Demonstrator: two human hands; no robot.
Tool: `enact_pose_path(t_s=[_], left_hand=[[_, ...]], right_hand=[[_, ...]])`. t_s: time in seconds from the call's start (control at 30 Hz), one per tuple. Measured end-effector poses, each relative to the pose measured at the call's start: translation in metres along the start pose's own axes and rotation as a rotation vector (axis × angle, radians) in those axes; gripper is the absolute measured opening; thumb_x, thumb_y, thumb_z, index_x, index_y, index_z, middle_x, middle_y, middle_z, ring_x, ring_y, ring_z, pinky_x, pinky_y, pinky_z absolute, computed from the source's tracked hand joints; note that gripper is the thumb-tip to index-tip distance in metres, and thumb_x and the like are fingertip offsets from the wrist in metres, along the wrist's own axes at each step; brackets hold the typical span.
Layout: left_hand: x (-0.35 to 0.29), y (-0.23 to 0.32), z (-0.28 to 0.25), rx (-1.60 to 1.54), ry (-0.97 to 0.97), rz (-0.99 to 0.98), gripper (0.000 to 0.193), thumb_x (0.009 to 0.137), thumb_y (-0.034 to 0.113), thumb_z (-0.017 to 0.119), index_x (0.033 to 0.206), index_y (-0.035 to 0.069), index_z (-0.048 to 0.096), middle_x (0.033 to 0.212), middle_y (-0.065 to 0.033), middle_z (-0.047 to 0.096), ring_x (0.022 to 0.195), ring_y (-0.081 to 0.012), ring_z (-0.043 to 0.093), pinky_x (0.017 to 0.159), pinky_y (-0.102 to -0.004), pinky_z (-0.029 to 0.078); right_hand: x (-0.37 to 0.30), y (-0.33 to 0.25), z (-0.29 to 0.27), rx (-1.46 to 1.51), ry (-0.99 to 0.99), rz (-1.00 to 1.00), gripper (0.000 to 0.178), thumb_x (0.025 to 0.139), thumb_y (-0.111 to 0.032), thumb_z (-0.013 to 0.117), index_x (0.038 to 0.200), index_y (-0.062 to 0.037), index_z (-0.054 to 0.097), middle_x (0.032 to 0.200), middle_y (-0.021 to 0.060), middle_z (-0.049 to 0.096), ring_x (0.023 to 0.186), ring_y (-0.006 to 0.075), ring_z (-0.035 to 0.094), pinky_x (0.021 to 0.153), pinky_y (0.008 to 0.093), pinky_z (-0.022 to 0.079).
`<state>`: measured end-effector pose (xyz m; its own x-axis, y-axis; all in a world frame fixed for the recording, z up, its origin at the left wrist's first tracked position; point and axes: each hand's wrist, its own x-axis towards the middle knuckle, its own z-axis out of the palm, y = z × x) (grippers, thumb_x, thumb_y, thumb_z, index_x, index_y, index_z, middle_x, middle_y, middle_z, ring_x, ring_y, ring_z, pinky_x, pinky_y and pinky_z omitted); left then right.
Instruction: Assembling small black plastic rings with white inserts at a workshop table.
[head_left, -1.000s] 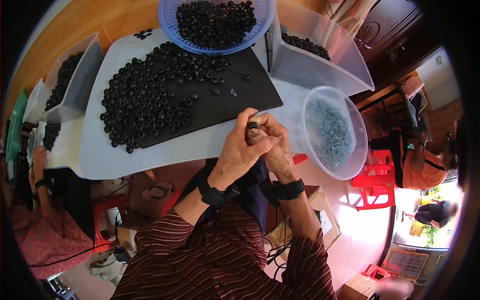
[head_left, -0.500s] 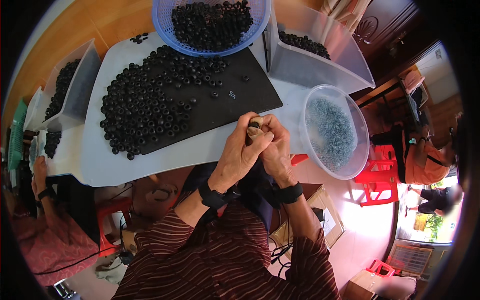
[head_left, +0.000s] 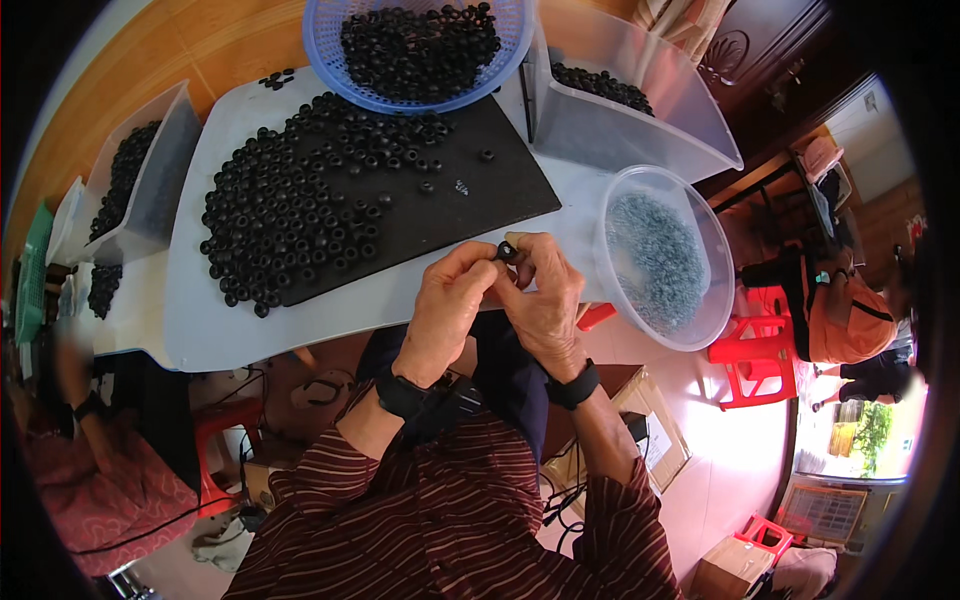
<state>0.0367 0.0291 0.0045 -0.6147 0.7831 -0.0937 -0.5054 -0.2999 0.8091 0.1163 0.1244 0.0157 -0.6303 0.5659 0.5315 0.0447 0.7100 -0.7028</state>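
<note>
In front of me, just past the near edge of the table, my left hand [head_left: 438, 312] and my right hand [head_left: 546, 305] meet at their fingertips. Pinched between them is a small round black piece [head_left: 506, 251] with a hole, which looks like a bead. Both hands are closed on it. Beyond them a black mat [head_left: 450, 215] lies on the table, covered at its left by a heap of similar black pieces [head_left: 290, 210]. A few tiny pale bits [head_left: 461, 187] sit on the mat near my hands.
A blue basket [head_left: 318, 60] of black pieces stands at the far side. Right of it is a clear bin [head_left: 640, 140]; nearer, a round tub [head_left: 612, 270] holds small pale-blue bits. Another bin [head_left: 165, 170] stands left, near a co-worker's arm [head_left: 80, 390]. Red stools [head_left: 755, 350] stand right.
My hands have drawn slightly apart, the left moving left, and the fingers have turned so the black piece shows clearly between the fingertips. The co-worker's hand at left has moved.
</note>
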Motion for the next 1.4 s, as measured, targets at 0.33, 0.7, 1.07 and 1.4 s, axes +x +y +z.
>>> enact_pose_path(t_s=[0.33, 0.7, 1.07, 1.4], left_hand=[[0.012, 0.010, -0.014, 0.199, 0.015, 0.061, 0.017, 0.091, 0.004, 0.054, 0.102, -0.005, 0.062, 0.086, -0.0056, 0.066, 0.077, -0.0099, 0.062, 0.072, -0.0221, 0.050], [0.008, 0.021, -0.006, 0.773, 0.128, 0.243, 0.014, 0.085, 0.003, 0.053, 0.097, -0.002, 0.059, 0.082, -0.0118, 0.065, 0.073, -0.0183, 0.062, 0.067, -0.0302, 0.048], [0.012, 0.006, -0.011, 1.183, 0.193, 0.749, 0.021, 0.079, -0.004, 0.057, 0.100, -0.001, 0.060, 0.090, -0.0133, 0.055, 0.094, -0.0346, 0.051, 0.082, -0.0413, 0.044], [0.018, 0.002, -0.013, 1.518, 0.340, 0.785, 0.025, 0.076, -0.002, 0.062, 0.101, 0.002, 0.062, 0.109, -0.0121, 0.052, 0.111, -0.0377, 0.042, 0.094, -0.0466, 0.037]], right_hand=[[0.013, 0.009, -0.006, 0.232, -0.252, 0.104, 0.026, 0.081, -0.003, 0.065, 0.106, 0.0020, 0.060, 0.084, 0.0102, 0.065, 0.068, 0.0154, 0.061, 0.064, 0.0279, 0.051], [0.021, 0.014, 0.000, 0.568, -0.198, 0.420, 0.016, 0.090, -0.005, 0.059, 0.103, 0.0040, 0.063, 0.086, 0.0028, 0.064, 0.076, 0.0076, 0.060, 0.066, 0.0216, 0.050], [0.019, 0.016, 0.002, 0.701, -0.180, 0.437, 0.026, 0.088, 0.003, 0.054, 0.114, 0.0064, 0.057, 0.096, 0.0097, 0.064, 0.084, 0.0136, 0.066, 0.069, 0.0240, 0.055], [0.016, 0.017, -0.002, 0.660, -0.201, 0.441, 0.026, 0.087, 0.000, 0.056, 0.112, 0.0043, 0.060, 0.091, 0.0047, 0.064, 0.082, 0.0095, 0.061, 0.074, 0.0230, 0.051]])
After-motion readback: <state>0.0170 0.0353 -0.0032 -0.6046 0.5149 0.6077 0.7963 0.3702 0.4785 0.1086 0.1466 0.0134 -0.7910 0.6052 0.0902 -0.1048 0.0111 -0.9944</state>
